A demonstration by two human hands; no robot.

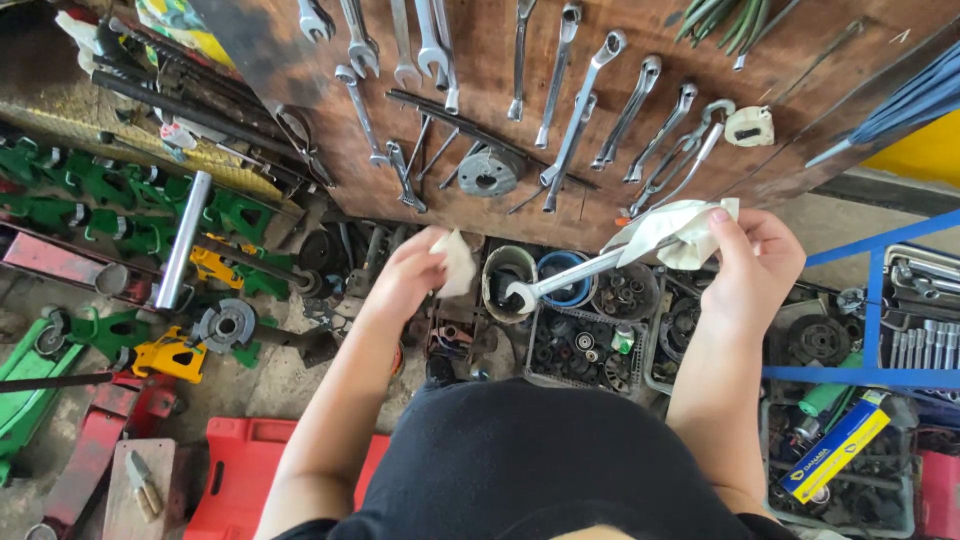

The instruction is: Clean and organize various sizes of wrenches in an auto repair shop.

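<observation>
Right hand: your right hand [755, 262] is clenched around a white rag [672, 228] wrapped over the handle end of a wrench [570, 276]; thumb up on the cloth, near the lower edge of the board.
Wrench: you hold it slanting down to your left, open-end head lowest, hanging just over a grey tub [507, 278] and a blue ring [562, 277]. Shaft bare and bright from head to rag.
Left hand: your left hand [410, 275] pinches a small white scrap [458, 264] between thumb and fingers, closed on it, apart from the wrench head, left of the tub.
Below hands: wire basket [582, 348] of dark bearings and round parts; more baskets of parts beside it to your right. Contents too small to tell apart.
Board: brown wooden board [480, 120] leaning ahead of you, a row of wrenches [590, 95] hanging on it, plus a round metal flange [488, 172] and a white padlock-shaped item [750, 126].
Left floor: green stands [90, 190], a chrome tube [184, 240], yellow parts [170, 355], a red creeper board [240, 480].
Right side: blue rack frame [872, 310], with sockets and a blue-yellow box [835, 452] behind and below it.
Body: black shirt [540, 460] fills the lower middle of view.
</observation>
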